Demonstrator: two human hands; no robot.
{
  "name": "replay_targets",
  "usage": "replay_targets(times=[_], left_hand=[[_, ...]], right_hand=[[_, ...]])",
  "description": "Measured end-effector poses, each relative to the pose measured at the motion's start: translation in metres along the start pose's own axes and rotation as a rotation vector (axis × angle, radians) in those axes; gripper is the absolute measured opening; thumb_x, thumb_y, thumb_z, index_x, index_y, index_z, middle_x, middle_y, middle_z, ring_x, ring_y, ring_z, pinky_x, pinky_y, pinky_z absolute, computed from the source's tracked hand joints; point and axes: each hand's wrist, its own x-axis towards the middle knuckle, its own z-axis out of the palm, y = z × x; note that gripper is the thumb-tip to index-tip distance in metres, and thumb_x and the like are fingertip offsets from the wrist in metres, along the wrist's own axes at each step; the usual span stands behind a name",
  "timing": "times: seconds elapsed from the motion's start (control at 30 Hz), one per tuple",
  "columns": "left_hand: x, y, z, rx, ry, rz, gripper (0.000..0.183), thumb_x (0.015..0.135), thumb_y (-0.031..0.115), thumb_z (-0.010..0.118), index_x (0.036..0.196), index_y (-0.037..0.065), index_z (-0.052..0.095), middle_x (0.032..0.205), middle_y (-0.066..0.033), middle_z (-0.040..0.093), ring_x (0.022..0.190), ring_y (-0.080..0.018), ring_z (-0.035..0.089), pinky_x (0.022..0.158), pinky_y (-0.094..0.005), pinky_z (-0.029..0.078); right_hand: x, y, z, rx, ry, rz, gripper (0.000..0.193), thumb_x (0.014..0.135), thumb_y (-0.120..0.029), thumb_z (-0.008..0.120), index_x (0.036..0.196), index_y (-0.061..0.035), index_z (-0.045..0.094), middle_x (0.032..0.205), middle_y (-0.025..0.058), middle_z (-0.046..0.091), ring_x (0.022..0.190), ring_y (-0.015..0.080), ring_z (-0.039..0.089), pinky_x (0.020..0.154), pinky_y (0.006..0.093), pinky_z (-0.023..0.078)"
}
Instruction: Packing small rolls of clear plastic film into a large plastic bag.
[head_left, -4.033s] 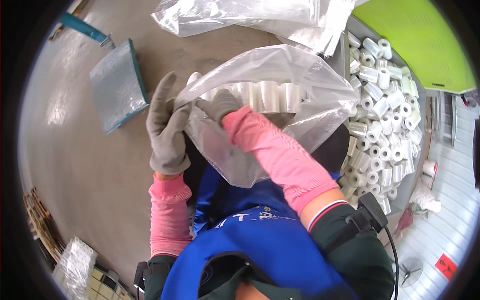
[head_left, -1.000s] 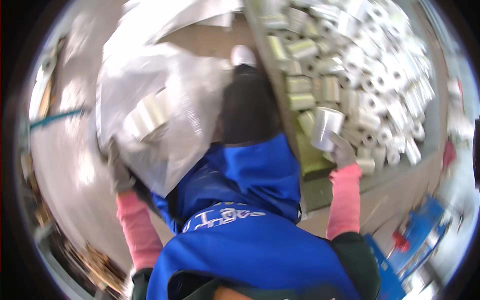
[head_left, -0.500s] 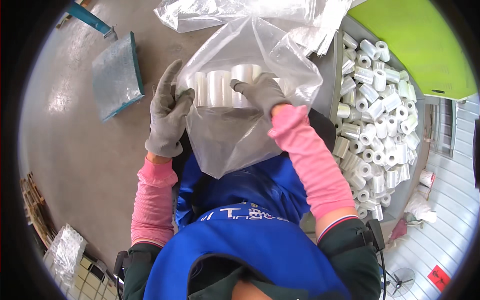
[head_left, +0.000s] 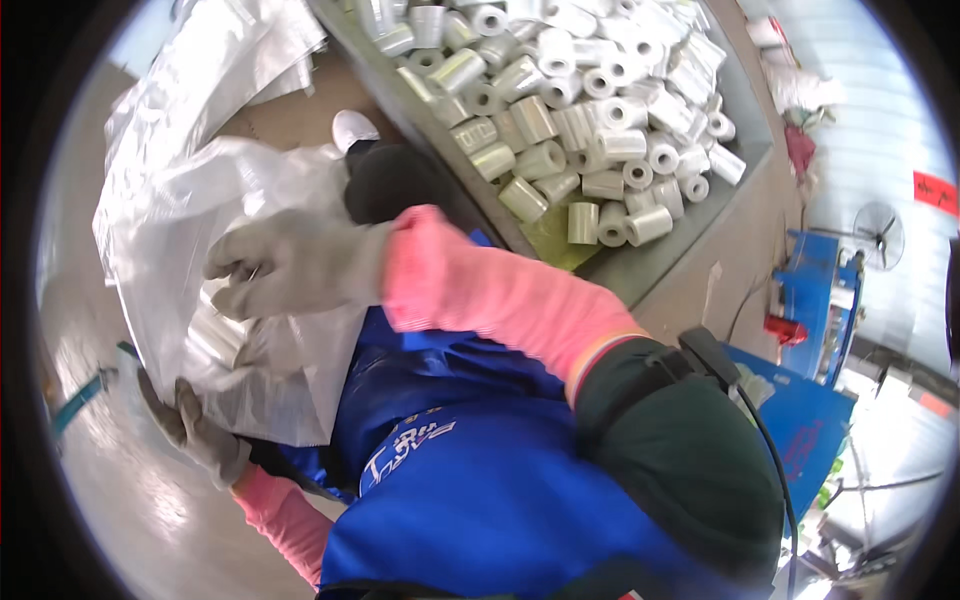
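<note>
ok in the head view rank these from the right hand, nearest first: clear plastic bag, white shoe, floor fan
From the right hand:
1. Clear plastic bag, right under the glove, touching it.
2. White shoe, above the hand, beside the bin.
3. Floor fan, far right by the wall.

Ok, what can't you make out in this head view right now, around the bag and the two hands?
- Rolls inside the clear bag: blurred by crinkled plastic and glare; no count possible.
- Left hand: mostly behind the bag's lower edge; grip unclear.
- Right hand: fingers curl at the bag; whether they pinch the plastic is blurred.
- Bin of rolls: its far end is cut off by the top edge.
- Floor under the bag: hidden by the bag and the blue apron.
</note>
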Motion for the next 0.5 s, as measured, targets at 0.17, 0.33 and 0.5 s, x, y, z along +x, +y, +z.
replay_targets(times=[0.17,0.33,0.5], left_hand=[[-0.007,0.007,0.016,0.131,0.031,0.003,0.048,0.091,0.005,0.048,0.137,0.004,0.039,0.127,-0.0108,0.049,0.109,-0.0190,0.049,0.094,-0.0286,0.038],[-0.012,0.000,0.015,0.066,0.033,0.025,0.050,0.090,0.007,0.053,0.137,0.002,0.038,0.128,-0.0136,0.049,0.108,-0.0206,0.048,0.094,-0.0309,0.039],[-0.013,-0.003,0.008,0.373,0.411,0.200,0.057,0.083,0.008,0.067,0.134,0.001,0.041,0.126,-0.0157,0.051,0.114,-0.0248,0.048,0.097,-0.0335,0.038]], right_hand=[[-0.163,0.120,-0.185,-0.706,0.906,0.293,0.045,0.070,-0.029,0.069,0.107,-0.0062,0.059,0.091,0.0170,0.063,0.083,0.0329,0.060,0.073,0.0410,0.048],[-0.394,0.226,-0.266,-1.124,0.622,1.303,0.085,0.065,-0.040,0.077,0.134,-0.0082,0.041,0.131,0.0206,0.046,0.125,0.0328,0.041,0.102,0.0403,0.036],[-0.380,0.248,-0.303,-0.783,0.588,1.340,0.071,0.070,-0.029,0.072,0.133,-0.0103,0.043,0.125,0.0159,0.053,0.109,0.0325,0.053,0.092,0.0372,0.044]])
